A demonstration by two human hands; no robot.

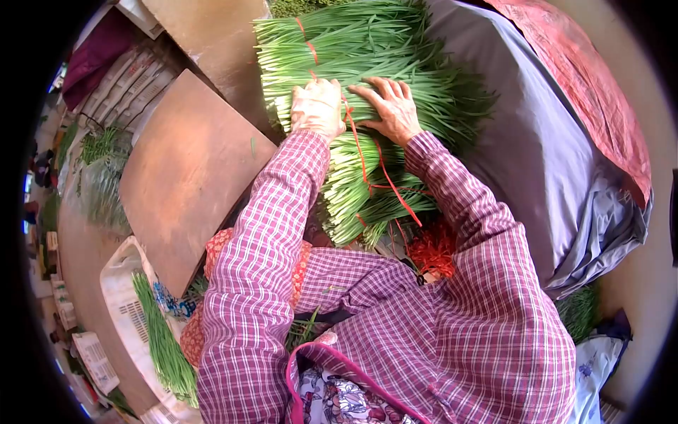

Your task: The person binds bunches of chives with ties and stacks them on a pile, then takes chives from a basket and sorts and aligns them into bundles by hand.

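Note:
Bundles of long green garlic chives (pixel 353 42) with pale cut ends on the left lie stacked in front of me. My left hand (pixel 316 107) is closed on a bundle near its cut ends, its fingertips partly hidden. Beside it, my right hand (pixel 390 109) rests with spread fingers on the leaves of the same pile. Loose red ties (pixel 366 159) hang between my hands and over a nearer bundle of garlic chives (pixel 344 185). Another red tie (pixel 306 37) circles the far bundle.
A brown board (pixel 191 169) leans at my left, near a white plastic crate (pixel 123 272) with more garlic chives (pixel 164 339). A clump of red strips (pixel 432 249) lies by my lap. Grey cloth (pixel 522 134) and red sheeting (pixel 586 78) cover something on the right.

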